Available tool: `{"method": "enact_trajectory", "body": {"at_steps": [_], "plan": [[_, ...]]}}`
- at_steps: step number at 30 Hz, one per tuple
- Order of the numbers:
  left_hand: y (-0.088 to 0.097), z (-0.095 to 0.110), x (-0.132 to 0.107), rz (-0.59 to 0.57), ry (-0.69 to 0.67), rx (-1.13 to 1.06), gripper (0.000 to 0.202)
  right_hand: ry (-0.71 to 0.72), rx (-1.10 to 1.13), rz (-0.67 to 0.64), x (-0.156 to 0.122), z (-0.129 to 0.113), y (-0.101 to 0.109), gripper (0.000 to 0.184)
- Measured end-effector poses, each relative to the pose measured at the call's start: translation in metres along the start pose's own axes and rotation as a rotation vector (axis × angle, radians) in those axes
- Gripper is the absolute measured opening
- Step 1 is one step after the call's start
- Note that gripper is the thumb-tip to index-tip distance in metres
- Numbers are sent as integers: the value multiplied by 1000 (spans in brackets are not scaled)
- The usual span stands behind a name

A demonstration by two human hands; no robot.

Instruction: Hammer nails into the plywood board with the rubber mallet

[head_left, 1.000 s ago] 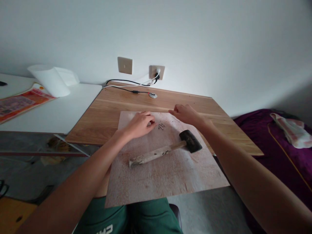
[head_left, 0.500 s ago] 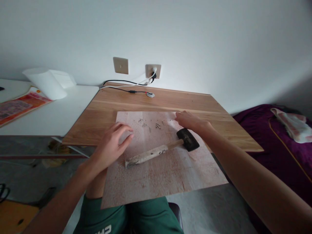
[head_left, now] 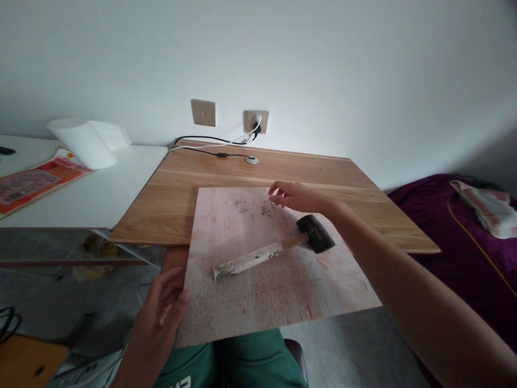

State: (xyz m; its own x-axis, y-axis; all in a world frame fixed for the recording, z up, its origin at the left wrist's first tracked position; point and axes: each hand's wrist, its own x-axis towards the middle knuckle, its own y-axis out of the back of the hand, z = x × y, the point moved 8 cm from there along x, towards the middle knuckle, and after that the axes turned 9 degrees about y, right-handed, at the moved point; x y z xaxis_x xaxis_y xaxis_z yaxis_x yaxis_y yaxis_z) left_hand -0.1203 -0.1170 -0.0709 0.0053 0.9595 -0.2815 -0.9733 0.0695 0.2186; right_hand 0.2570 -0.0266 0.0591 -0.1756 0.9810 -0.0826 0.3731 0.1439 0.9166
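Note:
A pale plywood board lies on a wooden desk and juts out over my lap. On it rests a mallet with a black head and a worn wooden handle. Several small nails lie scattered near the board's far edge. My right hand reaches over the nails, fingertips bunched just above them; whether they pinch one is unclear. My left hand is down at the board's near left corner, fingers spread, touching its edge and holding nothing.
A white table at the left carries a white paper roll and an orange printed sheet. Cables run from a wall socket across the desk's back. A purple bed with a cloth stands at the right.
My left hand has drawn back from the nails to the board's near left corner and opened. My right hand slid left, from the board's far edge to above the nails.

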Motion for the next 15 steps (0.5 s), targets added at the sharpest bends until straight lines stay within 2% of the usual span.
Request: {"method": "enact_trajectory", "body": {"at_steps": [4,8,13,15], "plan": [[-7,-2,5,-11,120,-112,58,-23,7,230,-21,4,20,25],[-13,-1,1,-3,197,-91,42,-27,43,431,-66,12,36,26],[-23,-5,-12,-71,265,-142,54,-62,169,626,-135,30,25,47],[-29,-8,-14,-141,289,-202,64,-123,118,596,-159,40,7,55]]}}
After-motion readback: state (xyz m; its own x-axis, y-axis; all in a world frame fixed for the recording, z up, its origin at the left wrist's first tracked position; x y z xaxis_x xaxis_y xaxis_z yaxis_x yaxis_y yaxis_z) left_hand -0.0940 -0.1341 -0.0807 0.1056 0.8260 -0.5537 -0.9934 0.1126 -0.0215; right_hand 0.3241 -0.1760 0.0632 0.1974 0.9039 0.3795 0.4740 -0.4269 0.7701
